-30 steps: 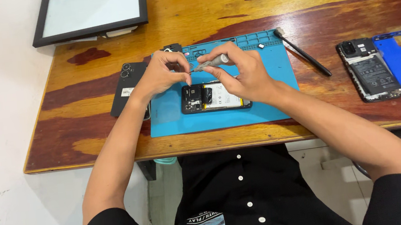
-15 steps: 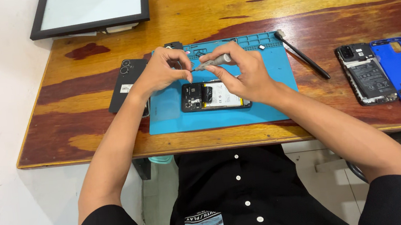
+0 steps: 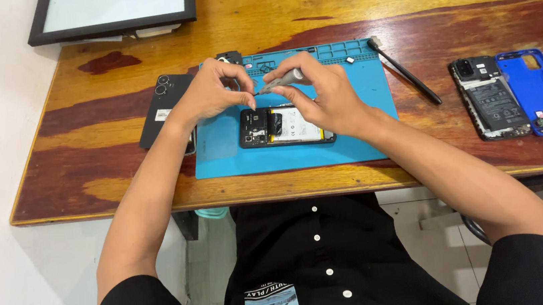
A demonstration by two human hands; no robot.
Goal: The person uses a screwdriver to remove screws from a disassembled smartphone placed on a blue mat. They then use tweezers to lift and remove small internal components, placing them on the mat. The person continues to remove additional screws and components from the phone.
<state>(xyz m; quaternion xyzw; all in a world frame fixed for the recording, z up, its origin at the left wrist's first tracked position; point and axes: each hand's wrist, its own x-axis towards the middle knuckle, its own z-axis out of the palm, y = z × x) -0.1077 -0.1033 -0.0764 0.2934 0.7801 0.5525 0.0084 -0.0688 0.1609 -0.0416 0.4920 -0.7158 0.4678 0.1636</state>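
Head view: both hands' fingers (image 3: 243, 89) pinch a grey tool (image 3: 281, 80) above the opened phone (image 3: 285, 125).

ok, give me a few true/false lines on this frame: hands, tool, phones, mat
1. The opened phone lies on the blue mat. True.
2. The right hand holds a grey screwdriver. True.
3. The left hand rests on the picture frame. False: it is over the mat, fingertips at the screwdriver tip.
4. The black brush tool lies left of the mat. False: it lies at its right edge.
5. A blue phone cover lies at the table's right. True.
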